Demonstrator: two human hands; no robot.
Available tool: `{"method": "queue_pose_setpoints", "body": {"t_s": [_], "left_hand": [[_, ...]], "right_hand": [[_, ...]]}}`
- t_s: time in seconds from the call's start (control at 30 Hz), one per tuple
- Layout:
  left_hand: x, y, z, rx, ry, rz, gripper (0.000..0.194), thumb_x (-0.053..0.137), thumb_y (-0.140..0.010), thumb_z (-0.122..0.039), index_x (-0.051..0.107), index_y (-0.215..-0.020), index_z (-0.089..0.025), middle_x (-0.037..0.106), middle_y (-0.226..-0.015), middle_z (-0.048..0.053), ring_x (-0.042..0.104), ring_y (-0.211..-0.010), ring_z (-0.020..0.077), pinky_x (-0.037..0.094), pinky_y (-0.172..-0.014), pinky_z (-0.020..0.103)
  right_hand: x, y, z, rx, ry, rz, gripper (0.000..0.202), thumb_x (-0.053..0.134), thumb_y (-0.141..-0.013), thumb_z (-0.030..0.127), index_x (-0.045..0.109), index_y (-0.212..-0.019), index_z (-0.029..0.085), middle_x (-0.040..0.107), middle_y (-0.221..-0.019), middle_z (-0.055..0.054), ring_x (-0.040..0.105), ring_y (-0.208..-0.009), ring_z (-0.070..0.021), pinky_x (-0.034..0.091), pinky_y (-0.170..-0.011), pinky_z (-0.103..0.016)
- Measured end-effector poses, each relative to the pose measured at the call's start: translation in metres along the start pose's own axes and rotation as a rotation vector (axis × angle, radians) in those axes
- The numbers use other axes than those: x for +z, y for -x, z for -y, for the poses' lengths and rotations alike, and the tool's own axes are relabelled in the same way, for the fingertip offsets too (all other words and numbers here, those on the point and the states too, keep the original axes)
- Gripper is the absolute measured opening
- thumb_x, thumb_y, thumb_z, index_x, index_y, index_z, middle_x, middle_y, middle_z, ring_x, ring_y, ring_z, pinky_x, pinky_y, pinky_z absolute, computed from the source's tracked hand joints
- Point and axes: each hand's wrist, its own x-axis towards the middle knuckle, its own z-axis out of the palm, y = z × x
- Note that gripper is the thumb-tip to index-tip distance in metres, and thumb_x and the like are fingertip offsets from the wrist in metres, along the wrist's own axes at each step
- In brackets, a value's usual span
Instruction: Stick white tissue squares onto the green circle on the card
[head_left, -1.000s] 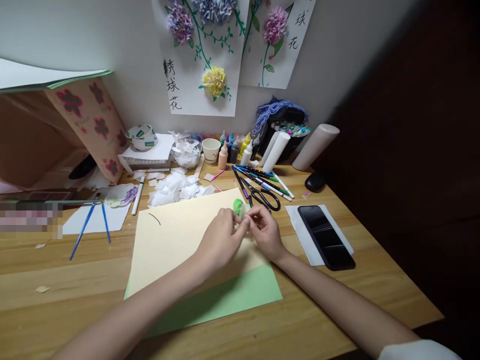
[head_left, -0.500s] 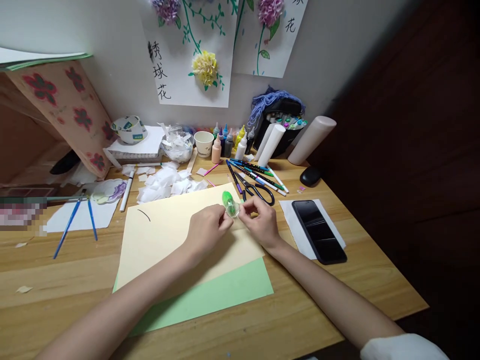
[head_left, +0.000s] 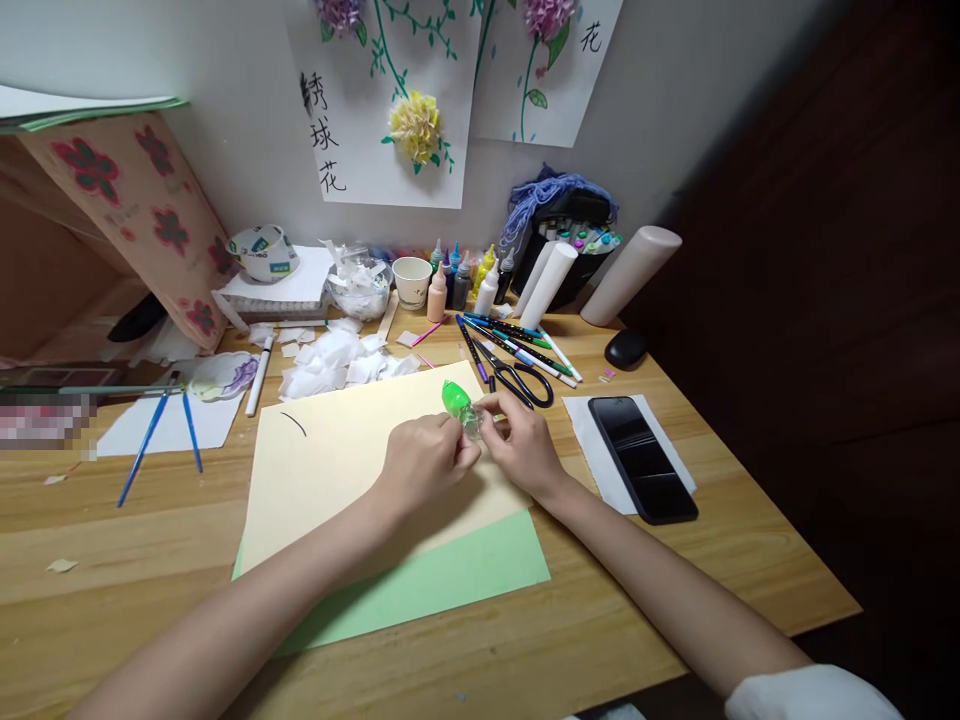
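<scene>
A small bright-green and clear plastic item (head_left: 456, 398), perhaps a tape or glue dispenser, is held between both hands above the cream paper (head_left: 345, 460). My left hand (head_left: 426, 455) is closed on it from the left, with the thumb and curled forefinger at its clear end. My right hand (head_left: 521, 440) pinches at that clear end from the right. Fingers cover part of the item, so its exact kind is unclear. The cream paper carries a short dark curved line at its upper left and lies on a green sheet (head_left: 480, 565).
Black-handled scissors (head_left: 531, 384) and several pens lie just beyond my right hand. A phone (head_left: 641, 460) rests on white paper to the right. Torn white paper (head_left: 337, 362), a paper cup (head_left: 412, 284) and paint bottles (head_left: 486, 290) stand behind. Brushes (head_left: 146, 445) lie left.
The green item has tilted in my fingers, its green end now leaning more to the left. Both hands stay close together on it. The whole view has shifted slightly.
</scene>
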Motion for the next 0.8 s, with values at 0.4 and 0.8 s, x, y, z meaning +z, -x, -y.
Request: {"method": "queue_pose_setpoints", "body": {"t_s": [0.4, 0.8], "left_hand": [[0.005, -0.015, 0.023, 0.184, 0.046, 0.111, 0.032, 0.053, -0.083, -0.029, 0.045, -0.109, -0.014, 0.061, -0.098, 0.011, 0.058, -0.090, 0.0246, 0.043, -0.078, 0.038], [0.014, -0.007, 0.030, 0.072, 0.285, 0.176, 0.028, 0.055, -0.080, -0.028, 0.042, -0.104, -0.020, 0.063, -0.098, 0.007, 0.060, -0.086, 0.0212, 0.044, -0.068, 0.030]], "right_hand": [[0.004, -0.008, -0.008, 0.338, -0.624, 0.068, 0.026, 0.066, -0.075, 0.035, 0.045, -0.082, 0.022, 0.055, -0.055, 0.008, 0.054, -0.042, -0.0094, 0.044, -0.039, -0.019], [-0.015, -0.012, -0.015, 0.069, -0.345, 0.256, 0.030, 0.068, -0.076, 0.026, 0.069, -0.105, 0.026, 0.064, -0.100, -0.005, 0.060, -0.093, -0.0183, 0.049, -0.084, -0.035]]}}
